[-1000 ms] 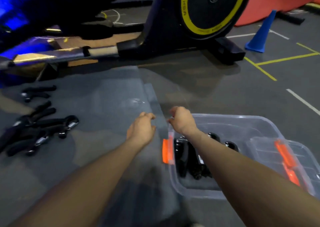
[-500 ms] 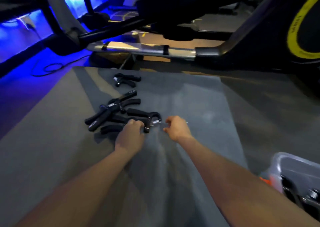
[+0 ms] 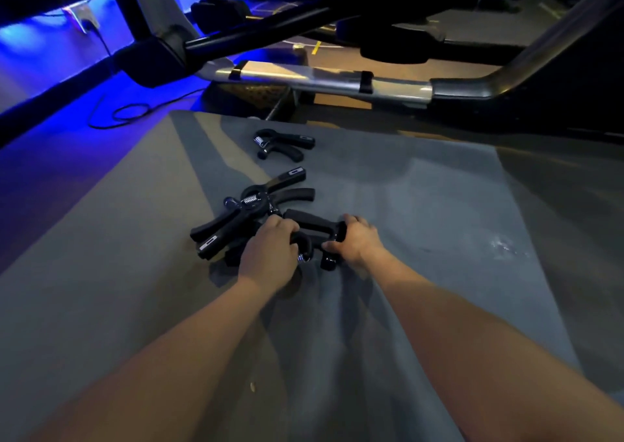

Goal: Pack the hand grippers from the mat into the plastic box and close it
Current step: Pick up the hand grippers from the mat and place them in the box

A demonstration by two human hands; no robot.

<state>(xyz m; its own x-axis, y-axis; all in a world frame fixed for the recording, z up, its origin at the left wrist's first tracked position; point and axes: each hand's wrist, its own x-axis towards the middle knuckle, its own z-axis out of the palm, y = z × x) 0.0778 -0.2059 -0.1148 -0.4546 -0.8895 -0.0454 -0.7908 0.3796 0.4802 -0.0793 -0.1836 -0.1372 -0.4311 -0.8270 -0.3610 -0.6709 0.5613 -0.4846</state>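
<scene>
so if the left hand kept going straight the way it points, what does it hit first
Probably the pile of hand grippers right ahead of the left hand, which already closes on one; past them lies a lone gripper. Depth is unclear.

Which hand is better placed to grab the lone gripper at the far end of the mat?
Probably the left. The left hand lies nearer the lone gripper; the right hand sits further right. Both already grip grippers from the pile.

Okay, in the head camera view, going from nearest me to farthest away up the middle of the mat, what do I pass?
The two hands, left hand and right hand, gripping a hand gripper → the pile of grippers → a lone gripper → the mat's far edge → the machine's silver rail.
</scene>
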